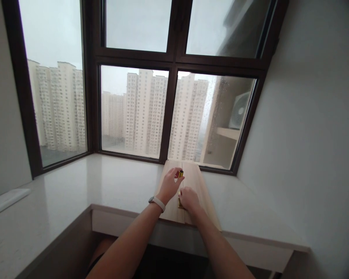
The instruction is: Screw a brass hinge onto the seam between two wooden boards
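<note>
My left hand (171, 180) is closed in a pinch on a small yellow-and-black object (180, 174), raised over the wooden boards (202, 190). Its exact kind is too small to make out; it looks like a stubby cylinder or block. Nearer to me, my right hand (189, 198) has its fingers curled around a small gold-coloured item (180, 204) at the boards' surface. Those fingers hide much of it, so its kind cannot be told. The pale boards lie side by side, with a thin dark seam between them. A watch with a light strap (157, 203) circles my left wrist.
Under the boards runs a white windowsill counter (122, 182), with a front edge that steps inward at the left. Dark-framed windows (172, 112) stand behind it, tall buildings outside. A white wall (308, 135) bounds the right. At far left lies a white flat strip (7, 201).
</note>
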The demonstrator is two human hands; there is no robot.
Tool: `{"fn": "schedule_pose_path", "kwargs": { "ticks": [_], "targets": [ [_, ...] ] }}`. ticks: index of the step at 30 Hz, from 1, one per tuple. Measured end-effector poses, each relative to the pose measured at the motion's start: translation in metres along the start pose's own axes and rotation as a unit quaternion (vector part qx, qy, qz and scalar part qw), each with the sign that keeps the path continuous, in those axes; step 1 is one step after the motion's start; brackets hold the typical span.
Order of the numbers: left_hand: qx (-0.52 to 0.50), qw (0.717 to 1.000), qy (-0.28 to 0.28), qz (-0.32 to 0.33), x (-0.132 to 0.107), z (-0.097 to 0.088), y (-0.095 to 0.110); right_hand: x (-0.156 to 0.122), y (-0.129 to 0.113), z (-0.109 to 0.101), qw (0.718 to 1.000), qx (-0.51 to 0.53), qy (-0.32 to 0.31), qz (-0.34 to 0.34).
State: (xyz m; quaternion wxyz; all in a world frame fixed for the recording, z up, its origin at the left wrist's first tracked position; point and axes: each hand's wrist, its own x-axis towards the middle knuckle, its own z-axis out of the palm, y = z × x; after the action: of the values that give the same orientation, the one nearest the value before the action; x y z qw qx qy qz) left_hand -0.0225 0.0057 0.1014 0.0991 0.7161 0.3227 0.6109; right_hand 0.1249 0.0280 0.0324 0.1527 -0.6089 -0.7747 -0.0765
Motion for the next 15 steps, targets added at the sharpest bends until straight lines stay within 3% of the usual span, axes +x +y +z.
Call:
{"fn": "schedule_pose_path", "kwargs": {
  "ticks": [5, 9, 12, 15],
  "targets": [
    [-0.002, 1.000, 0.004, -0.006, -0.003, -0.001, -0.004, 0.003, 0.003, 0.010, 1.000, 0.014, 0.017, -0.004],
    [-0.008, 1.000, 0.008, -0.011, -0.006, -0.001, -0.009, 0.011, 0.012, 0.020, 0.997, 0.081, 0.019, 0.000],
    [-0.014, 1.000, 0.013, -0.013, -0.007, -0.002, -0.011, 0.026, 0.029, 0.020, 0.988, 0.143, 0.029, 0.047],
    [-0.018, 1.000, 0.014, -0.018, -0.008, -0.004, -0.013, 0.044, 0.050, 0.016, 0.983, 0.139, -0.009, 0.116]
  ]
}}
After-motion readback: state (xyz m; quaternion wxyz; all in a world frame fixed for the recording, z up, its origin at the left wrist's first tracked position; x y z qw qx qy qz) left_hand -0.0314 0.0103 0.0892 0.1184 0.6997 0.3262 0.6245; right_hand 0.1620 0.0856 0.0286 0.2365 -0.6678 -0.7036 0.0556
